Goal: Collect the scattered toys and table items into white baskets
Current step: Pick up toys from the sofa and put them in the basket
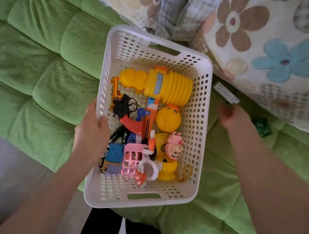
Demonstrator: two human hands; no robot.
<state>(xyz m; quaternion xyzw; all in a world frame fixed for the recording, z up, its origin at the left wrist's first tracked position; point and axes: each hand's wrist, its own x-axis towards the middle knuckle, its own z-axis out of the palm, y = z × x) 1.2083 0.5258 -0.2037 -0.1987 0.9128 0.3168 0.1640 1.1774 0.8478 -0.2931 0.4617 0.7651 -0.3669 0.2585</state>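
A white perforated basket (204,68) rests on the green sofa, filled with toys: a yellow squeaky hammer (164,83), a yellow ball-shaped duck (168,119), a black and gold toy pistol (121,104), a pink toy basket (132,158), a blue block (115,151) and a pink figure (174,147). My left hand (93,129) grips the basket's left rim, thumb inside. My right hand (232,116) is blurred, just below a small white box (225,93) lying between the basket and the blanket. Whether its fingers touch the box is unclear.
A flowered blanket (271,53) covers the sofa's back right. A small dark green packet (262,126) lies on the green quilted sofa (41,57) right of my right hand. Grey floor (2,158) and my dark trouser legs (104,227) are below.
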